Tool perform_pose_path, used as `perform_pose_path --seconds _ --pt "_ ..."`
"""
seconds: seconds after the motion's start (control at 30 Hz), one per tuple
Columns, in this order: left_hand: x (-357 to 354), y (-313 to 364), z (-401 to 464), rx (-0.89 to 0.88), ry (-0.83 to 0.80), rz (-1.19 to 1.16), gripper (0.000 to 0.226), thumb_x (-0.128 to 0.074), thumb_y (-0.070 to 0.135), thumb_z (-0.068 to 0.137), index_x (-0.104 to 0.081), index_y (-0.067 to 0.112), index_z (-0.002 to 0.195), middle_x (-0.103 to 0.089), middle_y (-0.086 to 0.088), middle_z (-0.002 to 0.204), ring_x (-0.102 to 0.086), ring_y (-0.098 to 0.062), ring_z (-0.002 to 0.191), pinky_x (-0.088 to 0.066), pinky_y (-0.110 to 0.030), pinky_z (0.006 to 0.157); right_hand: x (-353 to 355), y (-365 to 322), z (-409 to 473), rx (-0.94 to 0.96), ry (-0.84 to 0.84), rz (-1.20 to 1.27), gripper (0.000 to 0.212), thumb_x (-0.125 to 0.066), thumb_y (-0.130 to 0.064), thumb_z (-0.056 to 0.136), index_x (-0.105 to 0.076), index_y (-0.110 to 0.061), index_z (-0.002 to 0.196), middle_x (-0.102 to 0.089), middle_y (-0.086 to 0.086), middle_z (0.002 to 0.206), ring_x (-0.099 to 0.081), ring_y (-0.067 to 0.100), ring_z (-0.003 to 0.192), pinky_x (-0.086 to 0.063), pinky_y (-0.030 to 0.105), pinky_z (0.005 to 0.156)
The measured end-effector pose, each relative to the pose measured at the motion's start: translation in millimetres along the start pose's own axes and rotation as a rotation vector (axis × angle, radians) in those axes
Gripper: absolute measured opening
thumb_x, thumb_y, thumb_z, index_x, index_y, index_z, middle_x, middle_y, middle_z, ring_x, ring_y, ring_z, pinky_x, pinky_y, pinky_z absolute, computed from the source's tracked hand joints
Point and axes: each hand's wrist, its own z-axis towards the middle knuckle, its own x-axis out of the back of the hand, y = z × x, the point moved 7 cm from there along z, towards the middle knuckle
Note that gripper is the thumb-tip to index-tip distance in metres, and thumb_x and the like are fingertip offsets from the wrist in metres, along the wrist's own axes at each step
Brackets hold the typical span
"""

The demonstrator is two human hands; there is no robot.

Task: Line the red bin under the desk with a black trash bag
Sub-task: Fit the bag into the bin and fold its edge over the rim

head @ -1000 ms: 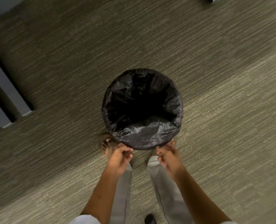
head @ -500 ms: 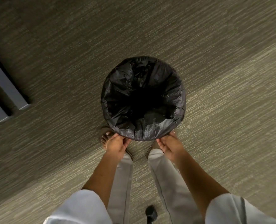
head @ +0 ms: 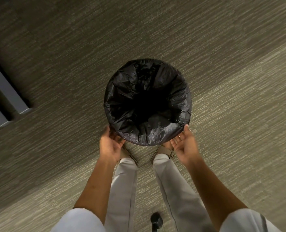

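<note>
Since the earlier frame, my hands have released their pinch. Carpet (head: 222, 47) carries the bin, hidden under its trash bag (head: 147, 101); left hand (head: 111, 144) and right hand (head: 185, 144) flank the near rim, fingers spread.

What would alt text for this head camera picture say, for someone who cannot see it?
Seen from above, a person's left hand and right hand, both open, cup the near sides of a round bin lined with a black trash bag on grey-green carpet. Pale trousers show below.
</note>
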Motion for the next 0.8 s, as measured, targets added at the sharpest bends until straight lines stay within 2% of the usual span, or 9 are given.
perform_pose_path --seconds 0.17,0.27,0.37,0.47,0.57,0.63,0.67,0.73,0.8 --pt "-3 5 5 -0.019 0.078 -0.002 0.017 -0.049 0.015 0.098 -0.065 0.008 0.1 -0.065 -0.009 0.101 -0.061 -0.023 0.095 -0.049 -0.039 0.096 -10 0 9 -0.044 -0.009 0.132 0.03 -0.042 -0.023 0.106 -0.062 -0.004 0.119 -0.08 0.009 0.086 -0.077 0.018 0.081 -0.058 0.034 0.087" --pt "-5 7 9 -0.002 0.088 -0.046 0.02 -0.045 0.011 0.099 -0.065 0.006 0.096 -0.067 -0.009 0.096 -0.064 -0.022 0.089 -0.053 -0.036 0.092 -7 -5 13 -0.04 0.018 0.124 0.037 -0.043 -0.023 0.106 -0.056 -0.001 0.132 -0.079 0.012 0.097 -0.074 0.015 0.084 -0.053 0.028 0.098" --pt "-6 10 11 0.005 0.084 -0.047 0.023 -0.042 0.009 0.1 -0.064 0.006 0.093 -0.068 -0.009 0.096 -0.065 -0.02 0.086 -0.053 -0.033 0.089 -9 -14 12 -0.038 0.009 0.129 0.034 -0.039 -0.019 0.107 -0.056 -0.001 0.131 -0.07 0.017 0.12 -0.073 0.014 0.085 -0.059 0.02 0.057" --pt "-8 11 13 0.003 0.07 -0.041 0.023 -0.038 0.008 0.101 -0.061 0.005 0.098 -0.066 -0.01 0.099 -0.063 -0.02 0.088 -0.052 -0.034 0.088 -12 -16 11 -0.083 0.017 0.163 0.029 -0.037 -0.02 0.108 -0.062 -0.006 0.106 -0.073 0.015 0.098 -0.064 0.005 0.046 -0.046 0.013 0.036" --pt "-10 8 14 0.011 0.058 -0.068 0.025 -0.035 0.012 0.103 -0.059 0.006 0.111 -0.066 -0.011 0.107 -0.063 -0.023 0.098 -0.052 -0.039 0.094 -10 -14 14 -0.132 0.032 0.162 0.028 -0.038 -0.027 0.107 -0.061 -0.011 0.103 -0.066 0.011 0.103 -0.038 -0.001 0.036 -0.051 0.011 0.046" --pt "-12 9 13 0.006 0.053 -0.07 0.029 -0.035 0.018 0.104 -0.062 0.008 0.108 -0.066 -0.011 0.112 -0.062 -0.026 0.106 -0.048 -0.042 0.103 -9 -12 15 -0.136 0.039 0.135 0.031 -0.037 -0.029 0.107 -0.059 -0.011 0.121 -0.061 0.009 0.103 -0.036 0.0 0.046 -0.058 0.018 0.075" --pt "-12 11 13 -0.002 0.052 -0.062 0.031 -0.036 0.023 0.103 -0.063 0.008 0.108 -0.067 -0.011 0.114 -0.062 -0.027 0.108 -0.047 -0.042 0.104 -10 -12 15 -0.121 0.035 0.11 0.034 -0.037 -0.03 0.108 -0.058 -0.012 0.127 -0.064 0.007 0.102 -0.04 0.001 0.046 -0.059 0.021 0.077" --pt "-11 14 13 -0.01 0.05 -0.054 0.045 -0.036 0.041 0.102 -0.062 0.007 0.117 -0.066 -0.013 0.124 -0.062 -0.03 0.116 -0.046 -0.044 0.106 -16 -17 9 -0.077 0.005 0.069 0.038 -0.035 -0.036 0.108 -0.059 -0.013 0.126 -0.074 0.01 0.097 -0.053 0.003 0.039 -0.059 0.02 0.06" --pt "-9 19 15 -0.013 0.049 -0.024 0.06 -0.036 0.055 0.098 -0.059 0.005 0.123 -0.064 -0.012 0.13 -0.06 -0.031 0.121 -0.043 -0.046 0.109 -21 -23 4 -0.042 -0.009 0.071 0.039 -0.034 -0.036 0.108 -0.061 -0.013 0.125 -0.073 0.016 0.109 -0.067 0.008 0.046 -0.056 0.02 0.049"
